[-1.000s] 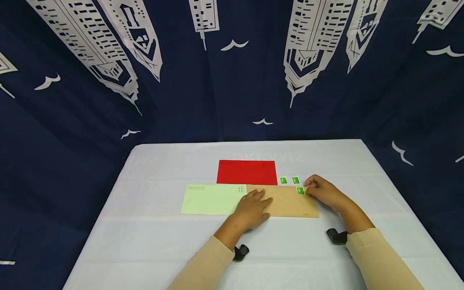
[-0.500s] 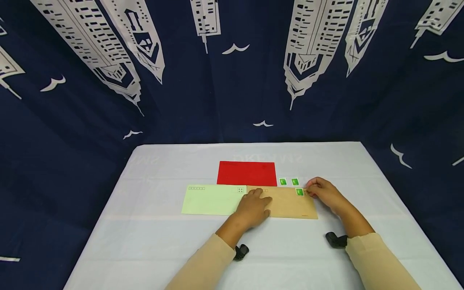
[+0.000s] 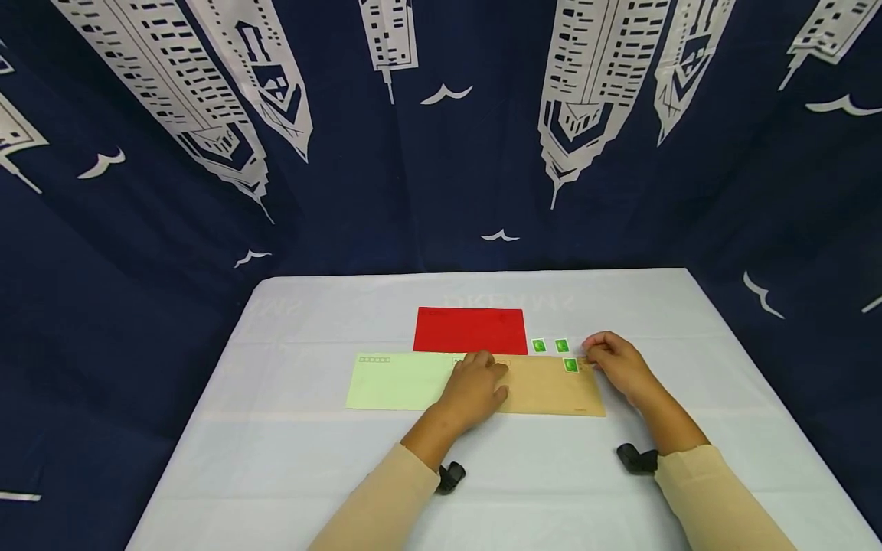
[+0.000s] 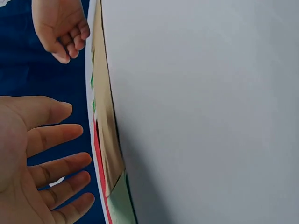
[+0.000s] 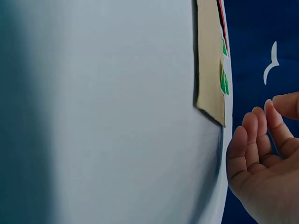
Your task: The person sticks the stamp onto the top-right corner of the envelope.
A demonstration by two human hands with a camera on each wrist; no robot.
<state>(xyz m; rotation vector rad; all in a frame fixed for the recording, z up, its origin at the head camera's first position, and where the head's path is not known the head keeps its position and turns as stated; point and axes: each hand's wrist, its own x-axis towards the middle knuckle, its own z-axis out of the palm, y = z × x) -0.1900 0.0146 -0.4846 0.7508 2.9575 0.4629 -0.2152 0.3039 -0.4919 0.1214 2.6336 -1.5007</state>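
My left hand (image 3: 474,390), fingers straight and spread in the left wrist view, is over the seam between a light green envelope (image 3: 396,383) and a brown envelope (image 3: 544,390). It hides part of both. A small green stamp (image 3: 571,365) lies at the brown envelope's upper right corner. Just right of that corner is my right hand (image 3: 620,367), its fingers loosely bent. Nothing shows between its thumb and fingers (image 5: 251,128) in the right wrist view. Two more green stamps (image 3: 539,345) lie side by side above the brown envelope.
A red envelope (image 3: 470,330) lies behind the other two, left of the loose stamps. All rest on a white-covered table (image 3: 289,459). Behind it hangs a dark blue cloth (image 3: 441,168) printed with white buildings and birds. Black wrist cameras (image 3: 451,478) sit at both sleeves.
My left hand has shifted slightly left and now covers the light green envelope's corner box. My right hand's fingers have loosened at the brown envelope's corner. The envelopes and stamps lie as before.
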